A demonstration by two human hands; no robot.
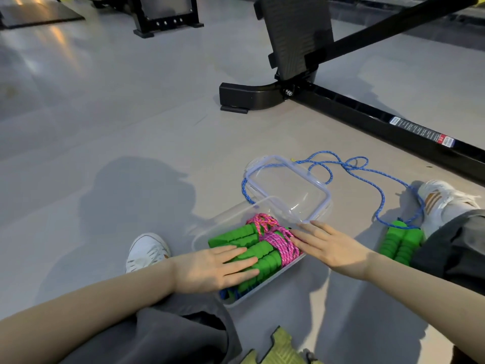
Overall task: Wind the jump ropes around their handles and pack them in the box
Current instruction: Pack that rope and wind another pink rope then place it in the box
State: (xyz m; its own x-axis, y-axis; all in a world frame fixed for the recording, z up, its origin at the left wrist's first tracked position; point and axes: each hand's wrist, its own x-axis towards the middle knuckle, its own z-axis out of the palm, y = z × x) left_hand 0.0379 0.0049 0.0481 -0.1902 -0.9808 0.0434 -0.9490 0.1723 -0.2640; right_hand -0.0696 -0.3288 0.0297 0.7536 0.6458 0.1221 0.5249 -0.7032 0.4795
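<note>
A clear plastic box [207,227] sits on the floor between my legs. Inside it lies a pink jump rope [278,241] wound around its green foam handles [236,236]. My left hand [210,269] presses flat on the green handles, fingers straight. My right hand [330,248] lies flat with its fingertips on the pink winding. A bit of blue rope shows under the handles at the box's near corner. A second jump rope lies loose on the floor at right: its blue cord [364,169] and green handles [399,243] beside my right leg.
The clear box lid [325,195] lies just behind the box, over part of the blue cord. A black exercise machine frame [367,114] crosses the floor behind. My white shoes [147,250] flank the box. A yellow-green foam mat [278,348] lies near me.
</note>
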